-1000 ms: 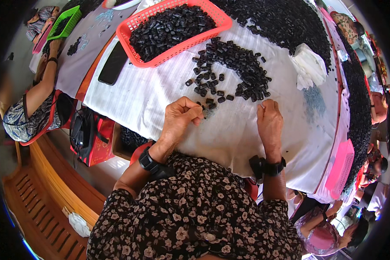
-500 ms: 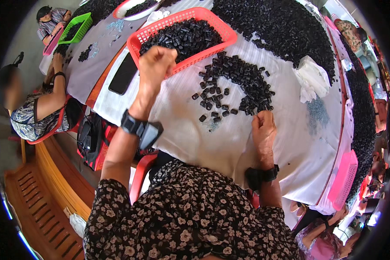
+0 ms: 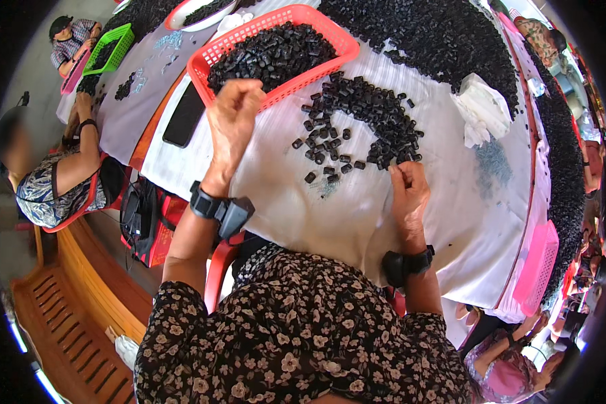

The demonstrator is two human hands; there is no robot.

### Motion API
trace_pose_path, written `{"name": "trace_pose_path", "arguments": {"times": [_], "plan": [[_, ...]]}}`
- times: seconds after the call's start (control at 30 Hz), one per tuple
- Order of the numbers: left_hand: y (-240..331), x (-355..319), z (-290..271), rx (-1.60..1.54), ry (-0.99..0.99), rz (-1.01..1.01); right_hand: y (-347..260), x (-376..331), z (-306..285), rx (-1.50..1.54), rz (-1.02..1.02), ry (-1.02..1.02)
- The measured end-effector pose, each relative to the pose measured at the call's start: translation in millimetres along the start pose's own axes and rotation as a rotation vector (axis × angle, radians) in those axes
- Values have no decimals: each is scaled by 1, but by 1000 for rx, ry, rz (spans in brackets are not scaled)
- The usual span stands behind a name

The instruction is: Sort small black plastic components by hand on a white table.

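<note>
My left hand [image 3: 233, 131] is raised at the near rim of a red plastic basket [image 3: 310, 79], its fingers curled together. Whatever is in them, if anything, is hidden. The basket holds a heap of small black cylindrical pieces [image 3: 276, 55]. My right hand [image 3: 411, 196] has thumb and forefinger pinched at the near edge of a loose pile of the same black pieces [image 3: 382, 114]. What the pinch holds is too small to name. Several single pieces [image 3: 330, 145] lie scattered left of that pile, beside a few thin, pale bits [image 3: 326, 188].
A black phone [image 3: 184, 116] lies left of the basket. A large black heap [image 3: 424, 40] covers the far table. At right are crumpled white plastic [image 3: 481, 111], a patch of small grey bits [image 3: 493, 161] and a pink basket [image 3: 537, 266]. Another person [image 3: 60, 168] sits at left.
My left hand has drawn slightly back toward me from over the red basket, fingers still curled. My right hand stays pinched at the pile's near edge. The whole view has shifted a little.
</note>
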State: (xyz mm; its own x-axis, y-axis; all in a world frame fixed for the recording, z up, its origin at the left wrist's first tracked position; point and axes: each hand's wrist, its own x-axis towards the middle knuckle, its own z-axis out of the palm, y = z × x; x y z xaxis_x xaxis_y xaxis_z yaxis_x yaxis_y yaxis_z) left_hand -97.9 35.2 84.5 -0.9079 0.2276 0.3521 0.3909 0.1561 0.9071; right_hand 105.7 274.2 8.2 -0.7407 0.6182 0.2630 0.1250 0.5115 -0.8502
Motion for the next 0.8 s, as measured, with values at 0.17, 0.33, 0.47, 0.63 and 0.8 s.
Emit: {"name": "trace_pose_path", "arguments": {"times": [0.17,0.33,0.47,0.63,0.8], "plan": [[-15,-47,2,130,-242,2,-8,3,1,-25,-123,76],[-25,-56,10,390,-335,206,-12,3,0,-53,-184,69],[-33,-55,29,481,-374,338,-6,3,0,-59,-188,81],[-44,-55,33,563,-350,270,-11,2,1,-23,-119,53],[-39,-64,26,-37,-405,-102,-1,1,3,45,-153,66]]}}
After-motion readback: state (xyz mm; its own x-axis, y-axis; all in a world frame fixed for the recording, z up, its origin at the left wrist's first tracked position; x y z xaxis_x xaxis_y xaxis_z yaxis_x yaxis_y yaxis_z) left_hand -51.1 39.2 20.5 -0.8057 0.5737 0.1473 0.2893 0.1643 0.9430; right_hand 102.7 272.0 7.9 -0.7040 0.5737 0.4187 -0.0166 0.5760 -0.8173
